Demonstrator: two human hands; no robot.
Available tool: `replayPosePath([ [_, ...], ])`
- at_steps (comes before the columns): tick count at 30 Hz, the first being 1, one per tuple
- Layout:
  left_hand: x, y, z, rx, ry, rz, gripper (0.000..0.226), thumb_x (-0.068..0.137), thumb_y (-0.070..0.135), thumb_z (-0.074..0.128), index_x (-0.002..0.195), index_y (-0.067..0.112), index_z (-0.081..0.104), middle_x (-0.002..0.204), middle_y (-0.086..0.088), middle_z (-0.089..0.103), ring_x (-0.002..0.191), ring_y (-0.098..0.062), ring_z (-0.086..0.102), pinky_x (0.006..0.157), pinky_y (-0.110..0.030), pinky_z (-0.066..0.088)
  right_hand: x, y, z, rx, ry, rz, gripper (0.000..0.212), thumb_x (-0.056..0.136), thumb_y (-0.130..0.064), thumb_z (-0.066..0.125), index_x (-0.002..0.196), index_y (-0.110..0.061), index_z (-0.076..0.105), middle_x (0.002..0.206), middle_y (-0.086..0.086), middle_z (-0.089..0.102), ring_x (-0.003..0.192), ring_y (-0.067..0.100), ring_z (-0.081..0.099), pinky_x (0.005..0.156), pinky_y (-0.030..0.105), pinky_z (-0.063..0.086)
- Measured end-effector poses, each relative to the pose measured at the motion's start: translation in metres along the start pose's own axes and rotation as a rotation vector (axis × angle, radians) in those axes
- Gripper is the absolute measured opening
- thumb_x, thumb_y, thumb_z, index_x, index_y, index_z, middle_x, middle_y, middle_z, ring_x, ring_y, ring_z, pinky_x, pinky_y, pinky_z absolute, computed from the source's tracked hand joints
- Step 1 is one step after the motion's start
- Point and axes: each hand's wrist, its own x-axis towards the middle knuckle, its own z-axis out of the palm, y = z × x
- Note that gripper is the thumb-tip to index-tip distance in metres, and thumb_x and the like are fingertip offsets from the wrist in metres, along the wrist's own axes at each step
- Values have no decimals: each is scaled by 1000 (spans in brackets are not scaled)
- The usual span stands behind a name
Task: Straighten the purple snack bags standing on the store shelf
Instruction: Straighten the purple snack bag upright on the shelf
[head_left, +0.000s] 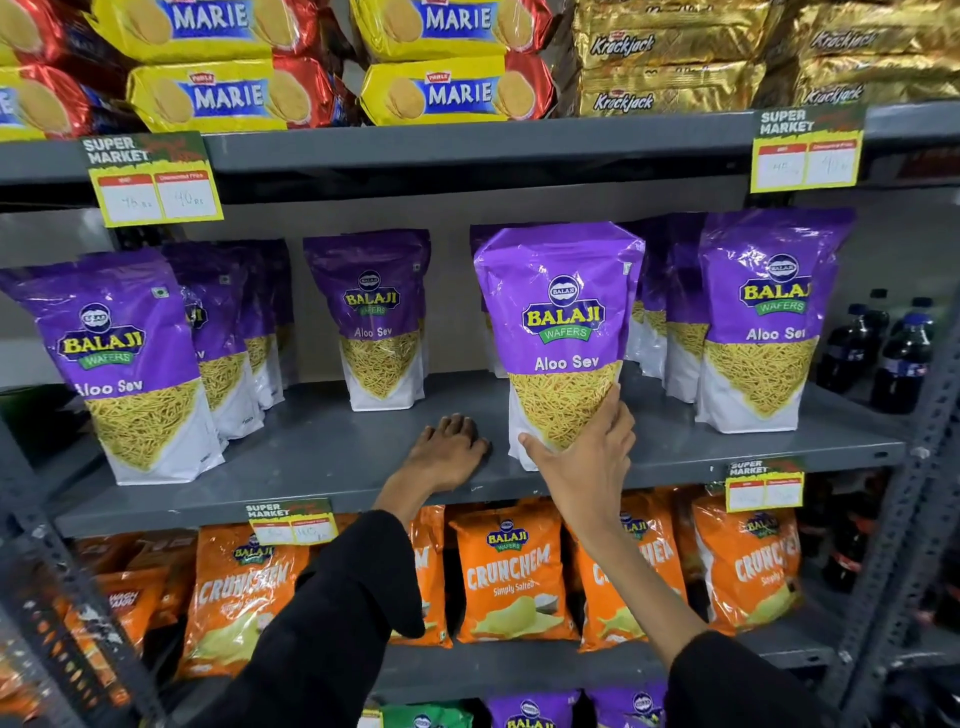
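Note:
Purple Balaji Aloo Sev bags stand in rows on the grey middle shelf (332, 457). My right hand (587, 452) grips the lower front of the front centre bag (561, 322), thumb on its left bottom corner, fingers on its right edge; the bag stands upright near the shelf's front. My left hand (447, 452) rests palm down on the bare shelf just left of that bag, holding nothing. Another bag (376, 322) stands further back at centre left. A front left bag (124, 364) leans slightly left. A front right bag (769, 322) stands upright.
Yellow Marie biscuit packs (228, 93) and gold Krackjack packs (675, 57) fill the shelf above. Orange Crunchem bags (511, 566) sit on the shelf below. Dark soda bottles (893, 353) stand at the right. Price tags (156, 179) hang from the shelf edges.

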Motion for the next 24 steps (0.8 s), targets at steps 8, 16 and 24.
replayPosePath([
  [8,-10,5,-5,-8,-11,-2,68,103,48,17,159,10,11,169,-13,6,156,-27,3,127,-46,5,17,-3,18,-6,-33,31,123,68,-55,84,155,-11,8,152,16,28,138,37,32,101,61,44],
  [16,-13,6,-8,5,-2,9,65,105,46,18,158,9,14,168,-13,9,156,-27,7,125,-46,7,39,-5,27,16,-100,43,127,68,-52,85,156,-10,5,154,18,25,138,39,30,103,60,42],
  [24,-13,5,-8,7,-6,2,65,105,45,18,158,9,13,168,-12,9,156,-26,6,125,-45,6,37,1,27,20,-62,49,126,65,-51,87,156,-13,9,152,17,28,138,38,30,102,62,42],
])
